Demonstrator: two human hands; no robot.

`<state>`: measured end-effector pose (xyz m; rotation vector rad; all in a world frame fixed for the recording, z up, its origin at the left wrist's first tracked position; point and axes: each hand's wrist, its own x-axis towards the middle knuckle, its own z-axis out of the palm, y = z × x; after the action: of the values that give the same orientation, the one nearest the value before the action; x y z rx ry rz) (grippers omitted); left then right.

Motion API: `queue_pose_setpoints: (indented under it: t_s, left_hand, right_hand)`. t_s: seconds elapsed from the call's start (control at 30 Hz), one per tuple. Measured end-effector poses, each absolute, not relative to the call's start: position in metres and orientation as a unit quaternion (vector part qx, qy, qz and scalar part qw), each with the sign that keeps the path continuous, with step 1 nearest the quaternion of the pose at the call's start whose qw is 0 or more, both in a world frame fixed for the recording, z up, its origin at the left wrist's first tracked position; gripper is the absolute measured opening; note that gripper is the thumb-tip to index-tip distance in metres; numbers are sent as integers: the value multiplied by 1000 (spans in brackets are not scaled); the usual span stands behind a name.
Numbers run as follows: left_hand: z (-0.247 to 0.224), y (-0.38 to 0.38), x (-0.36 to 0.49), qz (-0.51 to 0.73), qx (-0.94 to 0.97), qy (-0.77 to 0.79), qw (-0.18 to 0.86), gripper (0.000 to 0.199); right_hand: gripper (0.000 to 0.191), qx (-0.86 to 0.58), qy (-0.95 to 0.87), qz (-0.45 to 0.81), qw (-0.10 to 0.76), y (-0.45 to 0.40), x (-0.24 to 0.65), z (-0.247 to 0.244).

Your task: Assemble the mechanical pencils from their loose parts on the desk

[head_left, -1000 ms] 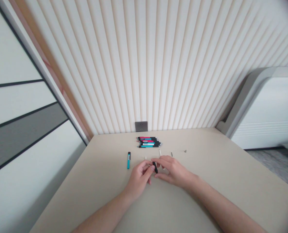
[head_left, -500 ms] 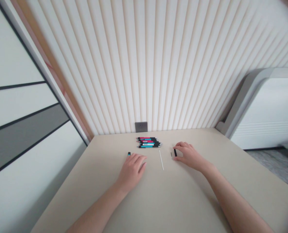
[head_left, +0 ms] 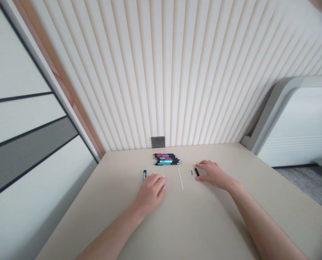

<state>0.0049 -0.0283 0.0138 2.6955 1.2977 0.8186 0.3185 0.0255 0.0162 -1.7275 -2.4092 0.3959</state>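
Observation:
My left hand [head_left: 151, 189] rests low over the table, fingers bent and the thumb apart from the index finger. A blue pen barrel with a black end [head_left: 144, 175] lies beside its knuckles, partly covered by the hand. A tiny pale piece [head_left: 163, 176] shows just past its fingertips, too small to name. My right hand [head_left: 211, 173] has thumb and fingers spread around a short black pen grip [head_left: 197, 172], which lies slanted on the table; whether they touch it I cannot tell. Left of the grip is a small grey spring-like piece [head_left: 191, 172]. A thin white refill [head_left: 180, 178] lies between the hands.
Several pens [head_left: 166, 159] in red, blue and black lie in a stack near the back of the beige table [head_left: 182, 224]. Behind it rises a ribbed white wall with a dark socket [head_left: 158, 142]. A white cabinet [head_left: 22, 173] borders the left; a pale headboard [head_left: 299, 122] stands right.
My left hand has shifted slightly right, uncovering more of the blue barrel and the tiny pale piece. The black grip is now more slanted, with my right fingers still around it.

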Motion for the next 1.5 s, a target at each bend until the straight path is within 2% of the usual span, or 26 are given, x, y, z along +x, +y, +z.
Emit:
queue_pose_setpoints:
  t_s: [0.37, 0.53, 1.1, 1.33, 1.5]
  left_hand:
    - [15, -27, 4, 262, 869, 419, 11, 17]
    - [12, -29, 7, 263, 876, 404, 21, 17]
    - [12, -29, 7, 265, 882, 389, 32, 17]
    - [13, -29, 7, 253, 884, 392, 41, 16]
    - [14, -30, 8, 239, 886, 395, 37, 15]
  right_hand:
    - [41, -583, -799, 129, 70, 25, 319, 17]
    - [51, -589, -794, 131, 81, 23, 318, 18]
    - [44, -600, -786, 130, 72, 26, 328, 20]
    - [57, -585, -794, 142, 85, 27, 327, 16]
    - [41, -542, -822, 115, 132, 24, 308, 16]
